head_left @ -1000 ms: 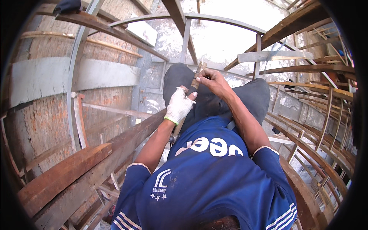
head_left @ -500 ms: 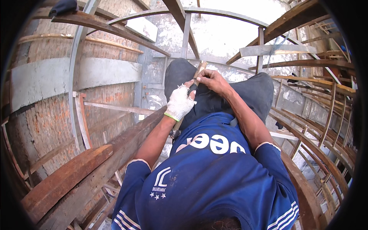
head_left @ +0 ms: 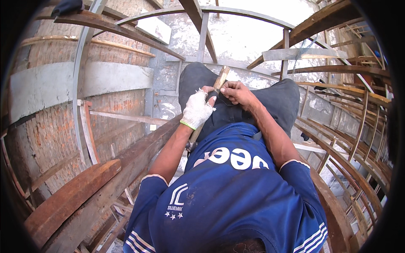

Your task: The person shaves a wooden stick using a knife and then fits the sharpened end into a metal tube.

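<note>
Above my lap, my left hand [head_left: 199, 107], in a white knit glove with bare fingertips, is wrapped around a hammer. The wooden hammer handle [head_left: 222, 76] slants up and away past my fingers, and a dark band [head_left: 214, 93] circles it by my thumb. Its small dark metal head [head_left: 191, 146] shows below my left wrist, near my shirt. My bare right hand [head_left: 237, 93] is closed in a pinch just right of the band. What it pinches is too small to make out. Both hands are over my dark trousers [head_left: 274, 99].
A thick wooden beam [head_left: 139, 149] runs along my left, with a curved brown timber [head_left: 76, 192] on it. Frame pieces [head_left: 244, 14] cross ahead. Several curved wooden ribs [head_left: 337, 154] stand at right. A brick wall [head_left: 55, 139] is at left, a dark cap [head_left: 67, 7] at upper left.
My right hand has shifted slightly right and nearer to me, off the hammer handle. My left hand keeps its grip, and more of the handle's far end shows.
</note>
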### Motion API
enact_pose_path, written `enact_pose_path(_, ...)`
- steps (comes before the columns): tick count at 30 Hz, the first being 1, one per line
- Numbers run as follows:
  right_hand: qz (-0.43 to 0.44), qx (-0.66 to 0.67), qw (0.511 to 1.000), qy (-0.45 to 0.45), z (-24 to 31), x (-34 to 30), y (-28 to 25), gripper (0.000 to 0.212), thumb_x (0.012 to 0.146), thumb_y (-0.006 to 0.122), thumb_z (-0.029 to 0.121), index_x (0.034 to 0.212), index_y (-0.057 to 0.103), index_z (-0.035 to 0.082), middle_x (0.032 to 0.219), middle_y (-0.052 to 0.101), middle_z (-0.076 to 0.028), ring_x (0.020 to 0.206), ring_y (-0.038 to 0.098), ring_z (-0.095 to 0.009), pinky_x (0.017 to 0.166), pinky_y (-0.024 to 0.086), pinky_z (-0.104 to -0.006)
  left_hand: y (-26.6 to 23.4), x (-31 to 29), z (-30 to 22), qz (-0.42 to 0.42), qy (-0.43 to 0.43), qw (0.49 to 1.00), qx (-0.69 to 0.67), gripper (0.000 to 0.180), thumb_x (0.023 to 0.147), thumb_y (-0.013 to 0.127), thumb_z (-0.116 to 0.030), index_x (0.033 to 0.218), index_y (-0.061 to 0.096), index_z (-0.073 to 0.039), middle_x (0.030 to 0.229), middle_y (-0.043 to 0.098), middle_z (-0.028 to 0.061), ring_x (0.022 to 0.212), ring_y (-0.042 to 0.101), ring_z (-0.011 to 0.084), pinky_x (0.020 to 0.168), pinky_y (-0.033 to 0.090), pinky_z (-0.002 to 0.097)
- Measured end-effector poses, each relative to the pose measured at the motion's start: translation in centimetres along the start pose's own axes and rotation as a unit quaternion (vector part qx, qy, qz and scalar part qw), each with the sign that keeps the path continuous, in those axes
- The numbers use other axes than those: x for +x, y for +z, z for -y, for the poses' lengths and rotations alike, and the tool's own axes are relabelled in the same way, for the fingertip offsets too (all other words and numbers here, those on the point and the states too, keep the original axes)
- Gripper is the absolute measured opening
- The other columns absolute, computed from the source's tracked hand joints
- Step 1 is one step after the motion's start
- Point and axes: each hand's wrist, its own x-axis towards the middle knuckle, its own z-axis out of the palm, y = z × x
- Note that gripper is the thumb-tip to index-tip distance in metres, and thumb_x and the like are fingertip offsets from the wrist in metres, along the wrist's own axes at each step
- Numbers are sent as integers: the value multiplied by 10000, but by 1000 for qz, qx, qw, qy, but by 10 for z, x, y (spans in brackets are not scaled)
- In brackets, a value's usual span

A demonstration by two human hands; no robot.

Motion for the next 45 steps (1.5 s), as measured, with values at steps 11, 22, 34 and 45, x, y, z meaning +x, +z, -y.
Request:
enact_pose_path(11,-98,-65,993,-8,-4,9,17,187,913,785,188,919,641,68,739,569,32,617,453,-59,517,335,-247,-13,6,-1,70,-25,991,110,218,991,599,-192,1194,608,-111,972,697,237,915,683,453,783,529,524)
enact_pose_path(22,-16,65,993,-100,-1,39,41,207,922,771,106,871,570,93,668,520,49,511,400,-41,428,256,-241,-25,-2,17,-55,20,998,-38,314,1003,590,-101,1298,670,-28,1107,735,205,962,732,332,882,554,397)
enact_pose_path(34,36,-22,999,-30,28,85,32,255,905,780,87,864,529,101,649,497,43,480,366,-41,415,221,-242,-13,18,53,-116,-96,987,-47,213,959,660,-80,1138,758,-17,941,750,120,831,685,171,767,542,325)
enact_pose_path(45,39,-21,999,-14,25,82,31,249,848,833,117,794,590,110,636,556,30,486,448,-55,412,311,-244,-38,35,68,-33,-66,995,-67,153,924,730,-131,997,767,-2,822,731,101,712,641,140,672,521,321)
